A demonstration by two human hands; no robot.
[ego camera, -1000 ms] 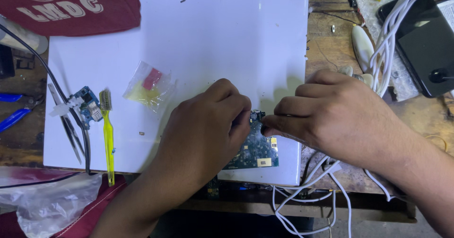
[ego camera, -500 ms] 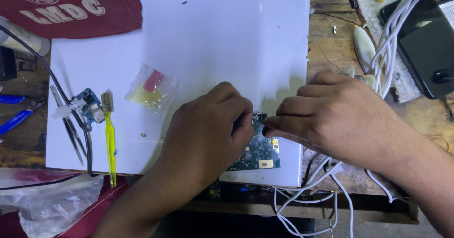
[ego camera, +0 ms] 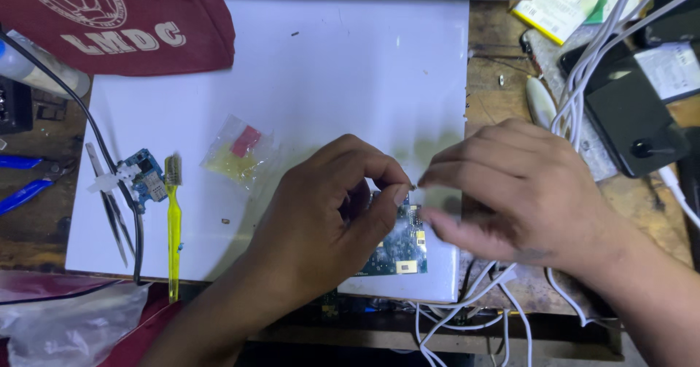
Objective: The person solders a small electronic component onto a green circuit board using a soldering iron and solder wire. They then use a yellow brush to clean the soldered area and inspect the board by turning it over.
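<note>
Circuitry of a small green-blue board (ego camera: 399, 247) lay at the near edge of the white sheet (ego camera: 350, 75), mostly covered by the two hands above it. The left hand (ego camera: 328, 225) curled over the board's left side, thumb and forefinger pinched narrow just above its top edge; whatever sat between those fingertips was too small to make out. The right hand (ego camera: 514, 192) reached in from the right, its fingers blurred, forefinger tip almost meeting the left thumb over the board; whether it gripped anything could not be told.

Left of the hands on the sheet sat a small clear plastic bag (ego camera: 235, 152) with a red piece and yellow bits inside. Farther left lay a yellow toothbrush (ego camera: 173, 228), a second, smaller blue board (ego camera: 146, 177), and metal tweezers (ego camera: 109, 207) crossed by a black cable (ego camera: 117, 185). Blue-handled pliers (ego camera: 29, 181) rested on the wooden bench beyond the sheet's left edge. A maroon cloth (ego camera: 124, 21) covered the far left corner. White cables (ego camera: 590, 68) ran down the right side past a black device (ego camera: 631, 115).
</note>
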